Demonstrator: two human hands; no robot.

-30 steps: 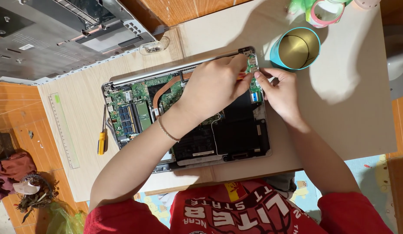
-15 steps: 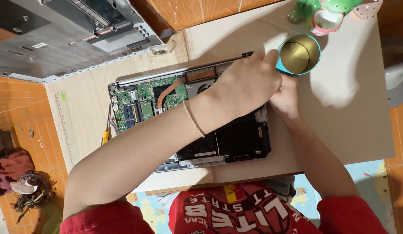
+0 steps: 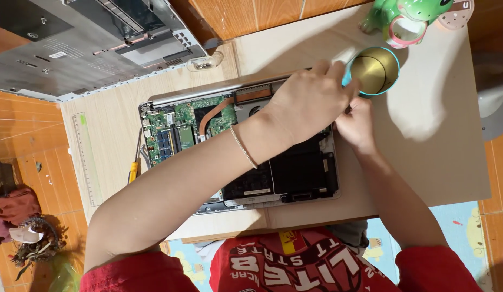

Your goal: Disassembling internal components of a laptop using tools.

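An open laptop [image 3: 208, 127] lies base-up on the pale wooden table [image 3: 435, 157], its green circuit board, copper heat pipe and black battery [image 3: 303, 170] exposed. My left hand [image 3: 311, 100] reaches across the laptop to the right, fingertips pinched together at the rim of a teal cup [image 3: 373, 70] with a gold inside. Whether something small sits between those fingertips is not visible. My right hand [image 3: 357, 127] lies just below it at the laptop's right edge, fingers curled around a thin dark screwdriver that is mostly hidden.
A yellow-handled screwdriver [image 3: 133, 168] and a clear ruler [image 3: 86, 159] lie left of the laptop. An open grey computer case [image 3: 94, 43] fills the far left. A green frog figure [image 3: 408, 13] with tape rings stands behind the cup.
My left hand has moved right from the laptop's top right corner to the cup's rim. The right hand now sits under it, partly covered.
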